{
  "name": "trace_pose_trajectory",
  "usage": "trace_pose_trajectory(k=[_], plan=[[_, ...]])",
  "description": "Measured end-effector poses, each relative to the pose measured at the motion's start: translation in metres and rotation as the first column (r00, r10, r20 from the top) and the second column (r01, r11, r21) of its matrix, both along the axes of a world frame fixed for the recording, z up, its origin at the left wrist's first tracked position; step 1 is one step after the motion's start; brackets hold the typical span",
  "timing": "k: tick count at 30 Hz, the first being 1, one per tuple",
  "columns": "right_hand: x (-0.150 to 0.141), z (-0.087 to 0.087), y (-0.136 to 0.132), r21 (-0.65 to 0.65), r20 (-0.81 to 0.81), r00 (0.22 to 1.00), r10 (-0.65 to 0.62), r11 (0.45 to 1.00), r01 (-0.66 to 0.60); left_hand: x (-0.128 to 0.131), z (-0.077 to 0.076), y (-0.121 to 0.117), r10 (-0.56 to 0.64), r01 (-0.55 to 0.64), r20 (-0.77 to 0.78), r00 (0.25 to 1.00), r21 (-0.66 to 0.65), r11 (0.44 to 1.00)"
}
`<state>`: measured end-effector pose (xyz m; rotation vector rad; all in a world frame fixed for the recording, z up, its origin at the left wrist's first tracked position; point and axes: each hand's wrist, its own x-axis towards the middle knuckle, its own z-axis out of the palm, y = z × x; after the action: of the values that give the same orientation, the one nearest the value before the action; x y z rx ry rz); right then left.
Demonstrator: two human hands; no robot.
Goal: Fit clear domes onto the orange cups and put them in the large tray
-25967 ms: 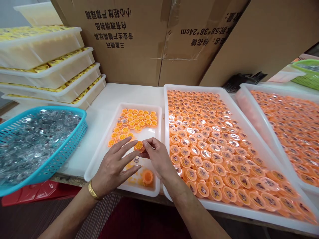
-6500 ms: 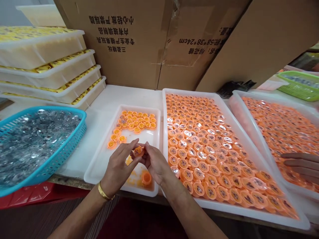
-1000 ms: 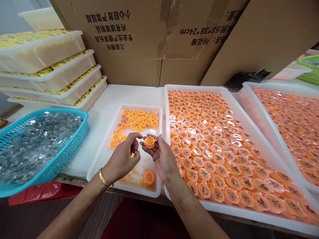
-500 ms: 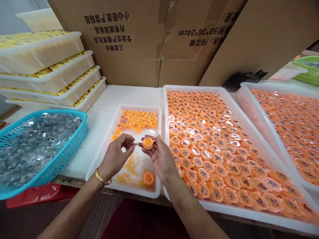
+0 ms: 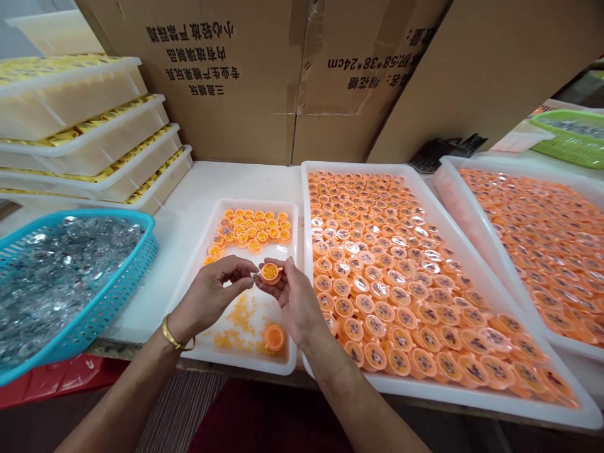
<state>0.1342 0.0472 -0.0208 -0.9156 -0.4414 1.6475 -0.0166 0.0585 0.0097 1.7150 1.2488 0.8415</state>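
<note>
My right hand (image 5: 295,296) grips a small orange toy cup (image 5: 270,273) by its handle side. Its open top faces up and shows yellow candy beads inside. Close to the cup's left rim, my left hand (image 5: 219,289) pinches a small clear plastic piece (image 5: 255,275), mostly covered by the fingers. Both hands are over a small white tray (image 5: 189,314). At its back stand several orange cups (image 5: 255,228) filled with yellow beads. Loose beads (image 5: 240,318) lie scattered in the front part, beside another orange cup (image 5: 274,338).
To the right, a large white tray (image 5: 472,396) holds rows of covered orange cups; a similar tray (image 5: 441,173) lies beyond. A blue basket (image 5: 127,258) of clear plastic pieces stands left, before stacked white trays (image 5: 108,116). Cardboard boxes (image 5: 264,113) wall off the back.
The view has turned slightly right, so things appear shifted left. My left fingers have come closer to the cup, still pinching the clear piece; the right hand still holds the cup.
</note>
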Motion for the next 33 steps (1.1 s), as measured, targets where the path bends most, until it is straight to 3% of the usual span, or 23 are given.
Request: trace_pose_trajectory(k=[3, 7, 11, 16, 19, 25, 30, 33], plan=[[-0.001, -0.003, 0.000, 0.054, 0.062, 0.997, 0.037, 0.998, -0.040, 0.008, 0.012, 0.003, -0.109, 0.122, -0.137, 0.985, 0.087, 0.989], [-0.002, -0.006, 0.000, 0.123, 0.091, 0.992, 0.085, 0.988, -0.096, 0.019, 0.016, 0.011, -0.056, 0.117, -0.296, 0.954, 0.195, 0.974], [-0.003, -0.006, 0.000, 0.131, 0.127, 0.989, 0.078, 0.987, -0.095, 0.020, 0.014, 0.018, -0.026, 0.088, -0.347, 0.938, 0.166, 0.982], [-0.002, -0.002, -0.001, 0.153, 0.302, 0.951, 0.067, 0.981, -0.117, 0.017, 0.017, 0.024, -0.045, 0.089, -0.383, 0.923, 0.099, 0.991], [-0.002, 0.000, -0.002, 0.157, 0.337, 0.941, 0.041, 0.983, -0.099, 0.015, 0.012, 0.025, -0.028, 0.038, -0.323, 0.946, 0.025, 0.999], [-0.001, 0.005, -0.005, 0.163, 0.255, 0.966, -0.036, 0.987, -0.006, 0.012, -0.011, 0.017, 0.015, -0.026, -0.070, 0.997, -0.157, 0.987], [0.000, 0.004, -0.004, 0.161, 0.214, 0.977, -0.016, 0.987, -0.019, 0.020, -0.016, 0.003, -0.014, 0.018, 0.037, 0.999, -0.108, 0.994], [0.001, 0.002, -0.004, 0.154, 0.181, 0.983, -0.026, 0.988, -0.002, 0.027, -0.016, -0.002, 0.032, -0.031, 0.031, 0.999, -0.026, 0.999]])
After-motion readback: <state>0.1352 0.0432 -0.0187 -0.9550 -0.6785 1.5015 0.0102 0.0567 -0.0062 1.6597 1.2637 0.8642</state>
